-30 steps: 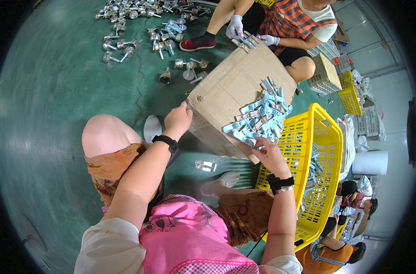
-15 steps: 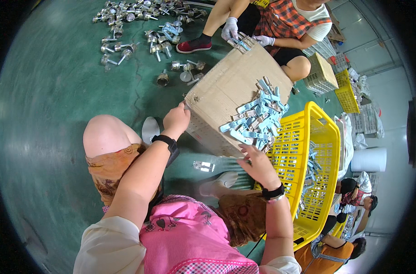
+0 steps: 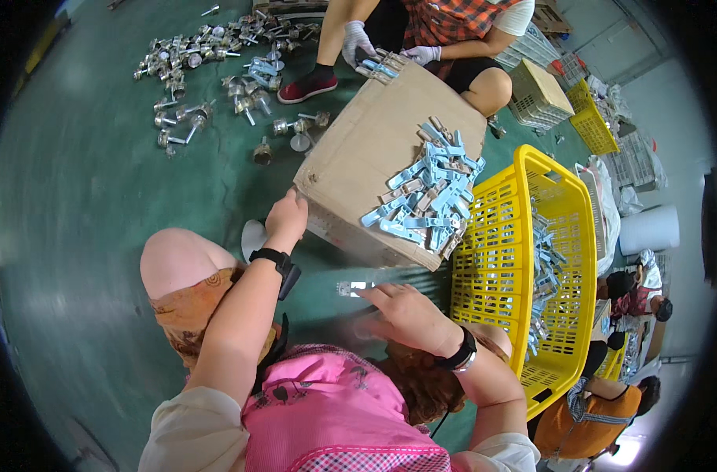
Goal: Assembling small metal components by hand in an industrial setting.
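Observation:
A brown cardboard box [image 3: 358, 149] stands in front of me. My left hand [image 3: 286, 217] is closed at its near left corner, the fingertips partly hidden against the edge. My right hand [image 3: 412, 316] hangs between the box and my lap, apart from the box. Its fingers are loosely extended and slightly blurred, with nothing visible in them. A loose pile of blue and brown clothes pegs [image 3: 433, 189] covers the right side of the box top. A row of pegs [image 3: 382, 66] sits at the far edge, by a co-worker's gloved hands [image 3: 358, 43].
A yellow plastic basket [image 3: 524, 259] holding more pegs stands close on my right. Metal parts with stems [image 3: 193, 55] lie scattered on the green floor [image 3: 83, 197] at the far left. A small bright rectangular patch [image 3: 352, 289] shows below the box. Other people sit farther right.
My right hand has drawn back from the box's near edge toward my lap. My left hand stays at the corner. The view has shifted, moving the box slightly up and left.

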A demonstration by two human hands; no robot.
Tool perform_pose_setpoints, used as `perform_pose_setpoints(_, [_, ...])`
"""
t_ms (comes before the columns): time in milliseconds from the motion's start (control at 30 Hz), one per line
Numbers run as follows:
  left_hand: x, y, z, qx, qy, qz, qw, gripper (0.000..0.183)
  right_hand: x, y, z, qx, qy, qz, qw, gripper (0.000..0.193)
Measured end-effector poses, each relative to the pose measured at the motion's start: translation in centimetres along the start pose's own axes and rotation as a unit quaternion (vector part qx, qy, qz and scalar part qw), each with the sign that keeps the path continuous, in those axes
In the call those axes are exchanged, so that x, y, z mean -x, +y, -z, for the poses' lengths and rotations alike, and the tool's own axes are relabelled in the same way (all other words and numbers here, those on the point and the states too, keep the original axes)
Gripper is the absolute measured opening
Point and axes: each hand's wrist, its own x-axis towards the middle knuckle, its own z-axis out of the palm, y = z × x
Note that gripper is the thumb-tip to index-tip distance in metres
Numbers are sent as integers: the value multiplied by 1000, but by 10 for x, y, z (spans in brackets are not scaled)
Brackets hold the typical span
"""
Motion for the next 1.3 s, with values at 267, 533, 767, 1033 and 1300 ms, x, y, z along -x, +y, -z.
perform_pose_setpoints(267, [-8, -10, -13, -7, 33, -38, 999, 34, 0, 24, -16, 30, 21, -11, 999, 43])
perform_pose_setpoints(533, [-24, -29, -23, -4, 60, -70, 996, 32, 9, 36, -34, 42, -20, -49, 998, 43])
perform_pose_setpoints(767, [-14, -18, -18, -28, 66, -59, 996, 36, 8, 36, -38, 42, -37, -67, 996, 41])
perform_pose_setpoints(1033, [-10, -14, -16, -2, 39, -27, 999, 39, 5, 37, -37, 61, -44, -66, 995, 46])
perform_pose_setpoints(1300, [-19, -23, -25, -22, 74, -56, 995, 40, 6, 39, -40, 57, -45, -63, 995, 47])
